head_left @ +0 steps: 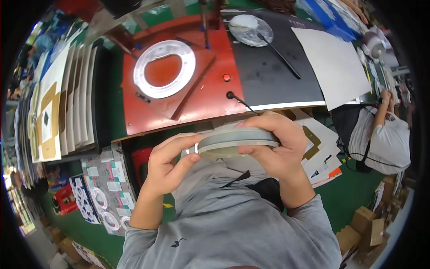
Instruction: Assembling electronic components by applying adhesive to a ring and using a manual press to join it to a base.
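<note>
In front of my body I hold a flat round grey-and-translucent disc, seen nearly edge-on and lying across both hands. My right hand clasps its right end, fingers over the far rim and thumb along the near side. At the left end, my left hand pinches a small white tab-like piece between thumb and fingers. Beyond my hands is a red machine bed. A white ring lies there on a tilted red plate. The disc's underside is hidden.
On the dark right part of the worktop sit a round dish with a white lump and a black-handled tool. A white sheet lies beside them. Stacked boards stand at left. Another person sits at right, near cardboard boxes.
</note>
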A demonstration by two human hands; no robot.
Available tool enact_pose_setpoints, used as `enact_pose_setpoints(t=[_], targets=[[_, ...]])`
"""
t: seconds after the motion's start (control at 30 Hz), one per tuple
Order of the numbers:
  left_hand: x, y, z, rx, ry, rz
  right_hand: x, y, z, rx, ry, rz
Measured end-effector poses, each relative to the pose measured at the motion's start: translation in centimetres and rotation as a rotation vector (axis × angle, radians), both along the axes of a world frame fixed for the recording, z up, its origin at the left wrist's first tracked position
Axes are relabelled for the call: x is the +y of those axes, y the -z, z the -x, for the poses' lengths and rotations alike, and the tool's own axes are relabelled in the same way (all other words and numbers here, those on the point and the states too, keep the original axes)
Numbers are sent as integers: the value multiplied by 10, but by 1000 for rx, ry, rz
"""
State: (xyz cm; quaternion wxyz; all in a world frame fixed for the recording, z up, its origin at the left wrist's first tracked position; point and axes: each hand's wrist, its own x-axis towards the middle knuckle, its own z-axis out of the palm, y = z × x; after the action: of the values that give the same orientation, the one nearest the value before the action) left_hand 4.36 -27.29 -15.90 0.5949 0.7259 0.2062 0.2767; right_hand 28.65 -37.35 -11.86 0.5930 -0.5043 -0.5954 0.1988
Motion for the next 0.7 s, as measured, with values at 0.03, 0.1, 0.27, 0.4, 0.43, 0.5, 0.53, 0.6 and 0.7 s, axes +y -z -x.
enact_pose_setpoints(t=[0.03,0.1,0.27,0.4,0.43,0.5,0.53,0.6,0.7], targets=[[0,2,-7,-66,-10,12,-1,-1,-3,-9,16,3],[2,6,-13,-144,-1,27,-2,-4,-7,-3,20,-26],[6,15,-17,-70,-24,-11,0,4,-10,66,84,9],[1,19,-28,12,-69,113,0,0,-28,45,55,153],[-7,28,-29,-20,-116,185,3,-6,-38,164,-114,306],[-16,50,-28,-19,-134,254,7,-13,-64,300,-269,447],[-19,56,-26,32,-106,208,18,5,-84,404,-211,242],[-25,68,-24,162,-43,137,43,14,-120,100,343,345],[-41,92,-28,231,-27,242,55,65,-168,-432,615,373]])
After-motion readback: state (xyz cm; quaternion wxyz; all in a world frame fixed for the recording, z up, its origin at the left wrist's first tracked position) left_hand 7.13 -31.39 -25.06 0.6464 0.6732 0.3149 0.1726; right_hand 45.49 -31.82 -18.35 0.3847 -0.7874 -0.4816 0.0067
